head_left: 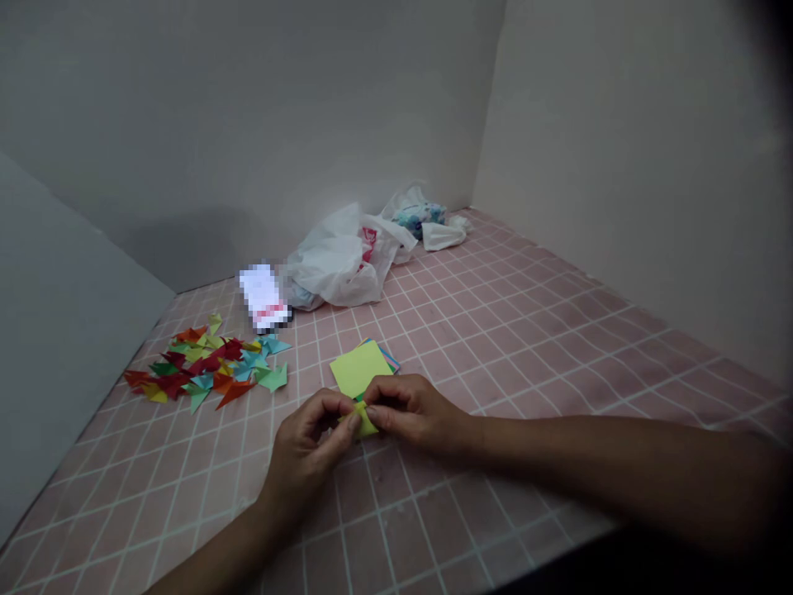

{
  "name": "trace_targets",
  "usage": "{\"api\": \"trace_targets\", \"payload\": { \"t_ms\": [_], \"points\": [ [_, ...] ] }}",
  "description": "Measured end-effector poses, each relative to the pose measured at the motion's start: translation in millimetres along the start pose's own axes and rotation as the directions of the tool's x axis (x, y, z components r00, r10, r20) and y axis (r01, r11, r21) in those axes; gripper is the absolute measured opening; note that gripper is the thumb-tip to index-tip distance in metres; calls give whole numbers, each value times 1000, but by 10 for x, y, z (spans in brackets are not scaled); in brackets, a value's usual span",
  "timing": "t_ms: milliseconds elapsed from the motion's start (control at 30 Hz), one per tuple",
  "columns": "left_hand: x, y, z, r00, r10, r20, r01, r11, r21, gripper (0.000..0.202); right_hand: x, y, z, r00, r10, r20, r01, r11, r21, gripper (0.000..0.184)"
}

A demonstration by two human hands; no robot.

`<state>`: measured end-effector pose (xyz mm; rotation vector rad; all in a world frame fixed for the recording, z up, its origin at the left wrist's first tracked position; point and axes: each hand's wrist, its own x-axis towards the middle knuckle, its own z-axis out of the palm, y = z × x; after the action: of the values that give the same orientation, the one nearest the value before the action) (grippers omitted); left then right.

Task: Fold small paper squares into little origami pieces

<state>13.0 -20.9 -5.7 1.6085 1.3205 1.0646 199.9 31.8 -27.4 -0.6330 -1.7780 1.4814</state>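
Between my two hands is a small piece of folded yellow paper, held a little above the table's near middle. My left hand pinches its left side between thumb and forefinger. On the other side, my right hand grips it the same way, fingers curled in. Much of the paper is hidden by the fingertips, so its exact folds cannot be made out. Just beyond the hands lies a stack of square paper sheets, yellow-green on top, with blue, pink and green edges showing.
Left of the stack spreads a pile of folded paper cranes in several colours. A phone with a lit, blurred screen lies behind them. White plastic bags sit along the wall. A pink checked cloth covers the table.
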Motion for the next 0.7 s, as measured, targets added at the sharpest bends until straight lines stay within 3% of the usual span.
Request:
{"api": "trace_targets", "payload": {
  "t_ms": [200, 700],
  "points": [
    [-6, -23, 14, 1000, -5, -9, 5, 1000, -8, 9, 2, -11, 3, 1000, -1, -11, 1, 1000, 6, 3],
    [13, -49, 17, 998, -65, -23, 65, 998, 23, 9, 1, -31, -6, 997, 75, 6, -76, 994, 75, 10]
  ]
}}
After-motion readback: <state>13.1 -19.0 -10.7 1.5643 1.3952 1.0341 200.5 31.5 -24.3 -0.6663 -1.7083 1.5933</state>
